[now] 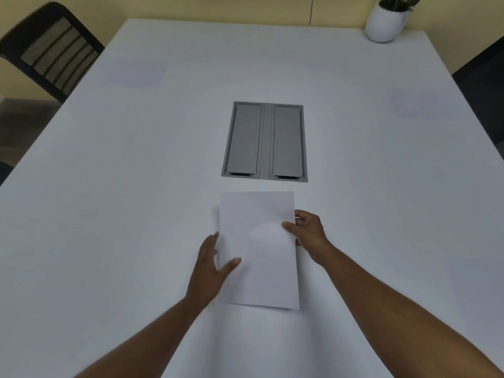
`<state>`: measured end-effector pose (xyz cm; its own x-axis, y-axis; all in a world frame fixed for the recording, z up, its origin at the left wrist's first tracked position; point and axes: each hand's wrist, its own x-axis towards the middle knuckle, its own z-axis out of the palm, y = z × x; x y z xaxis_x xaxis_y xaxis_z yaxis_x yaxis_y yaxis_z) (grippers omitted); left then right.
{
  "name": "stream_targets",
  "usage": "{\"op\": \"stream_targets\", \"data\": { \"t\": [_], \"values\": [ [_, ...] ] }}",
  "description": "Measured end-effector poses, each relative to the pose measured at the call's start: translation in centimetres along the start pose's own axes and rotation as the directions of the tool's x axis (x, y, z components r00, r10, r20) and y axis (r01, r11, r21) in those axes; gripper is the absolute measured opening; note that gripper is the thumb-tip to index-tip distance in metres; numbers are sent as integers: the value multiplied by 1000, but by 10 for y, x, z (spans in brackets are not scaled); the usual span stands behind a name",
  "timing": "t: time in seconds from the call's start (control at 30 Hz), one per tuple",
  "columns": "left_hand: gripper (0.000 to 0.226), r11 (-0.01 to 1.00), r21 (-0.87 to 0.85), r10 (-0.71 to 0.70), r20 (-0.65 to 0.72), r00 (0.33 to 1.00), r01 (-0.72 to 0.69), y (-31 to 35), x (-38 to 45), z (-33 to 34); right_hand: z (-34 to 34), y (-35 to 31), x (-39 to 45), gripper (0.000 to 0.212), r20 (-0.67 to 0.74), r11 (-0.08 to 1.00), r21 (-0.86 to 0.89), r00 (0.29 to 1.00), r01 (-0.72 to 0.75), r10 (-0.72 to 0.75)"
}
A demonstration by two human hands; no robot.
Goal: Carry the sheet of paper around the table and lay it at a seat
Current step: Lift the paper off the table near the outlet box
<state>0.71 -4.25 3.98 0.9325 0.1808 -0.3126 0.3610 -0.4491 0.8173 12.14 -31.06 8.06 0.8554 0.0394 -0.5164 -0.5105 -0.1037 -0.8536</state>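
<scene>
A white sheet of paper [259,249] lies lengthwise over the white table [136,186], just in front of the grey hatch. My left hand [210,264] grips its left edge, thumb on top and fingers behind the edge. My right hand [306,230] pinches the right edge higher up, thumb on the sheet's face. The sheet's right side bows up slightly; whether its near end touches the table I cannot tell.
A grey double-lid cable hatch [264,141] is set into the table's middle. A black mesh chair [51,50] stands at the far left, a dark chair [488,85] at the right edge. A white pot with a plant [386,21] sits at the far right corner.
</scene>
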Motion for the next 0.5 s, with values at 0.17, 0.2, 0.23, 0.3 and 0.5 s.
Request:
{"op": "stream_targets", "data": {
  "t": [0.17,0.2,0.23,0.3,0.5],
  "values": [
    [93,935,-308,-170,53,984,178,39,7,-47,5,-43,-28,28,83,998,24,995,61,-63],
    [79,922,-352,-151,63,986,164,49,5,-56,8,-51,-34,29,108,997,20,991,77,-78],
    [62,901,-410,-127,64,990,142,59,3,-66,11,-59,-40,30,134,995,20,986,93,-95],
    [42,858,-502,-113,28,993,112,77,-2,-85,21,-71,-52,31,188,992,23,974,122,-124],
    [33,809,-586,-162,-139,977,51,99,-32,-154,73,-83,-98,36,363,993,44,924,112,-120]
  ]
}}
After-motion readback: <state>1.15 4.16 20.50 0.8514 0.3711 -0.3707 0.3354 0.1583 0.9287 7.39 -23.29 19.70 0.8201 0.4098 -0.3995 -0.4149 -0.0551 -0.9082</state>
